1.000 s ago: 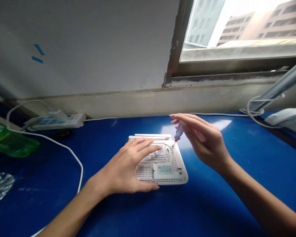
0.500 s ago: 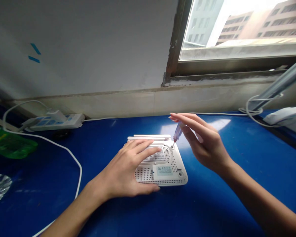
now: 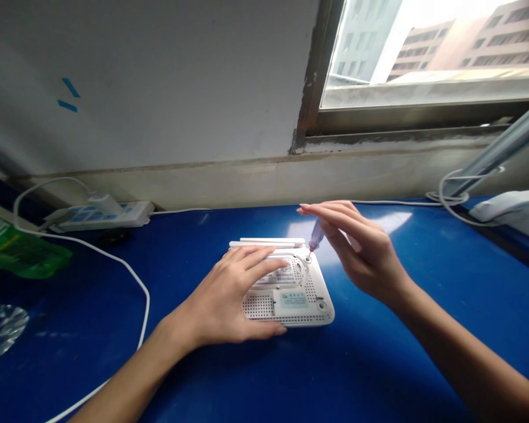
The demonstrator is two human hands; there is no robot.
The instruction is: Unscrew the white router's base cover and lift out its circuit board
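The left hand (image 3: 220, 299) lies open on a white router (image 3: 291, 308), which sits upside down on a blue table (image 3: 83, 352), its vented underside and a pale label facing up. The hand's fingers (image 3: 264, 264) are spread and rest flat across the router's far half, while the thumb (image 3: 267, 331) reaches along its near edge. This is a wide, flat hold pressing from above rather than a closed grip.

The right hand (image 3: 361, 249) is held above the router's far right corner in a narrow pinch around a small screwdriver (image 3: 316, 237) with a translucent blue handle. The fingers curl over the handle and partly hide it. The tool tilts, and its thin tip meets a round screw recess (image 3: 309, 257) at that corner. The palm is clear of the router.

Two white antennas (image 3: 267, 242) lie folded along the router's far edge. The router sits near the middle of the table, well short of the wall. Farther left are a power strip (image 3: 101, 215), a white cable (image 3: 132, 276), and a green bag (image 3: 17, 252). A window (image 3: 432, 53) is set in the wall above the table's right side.
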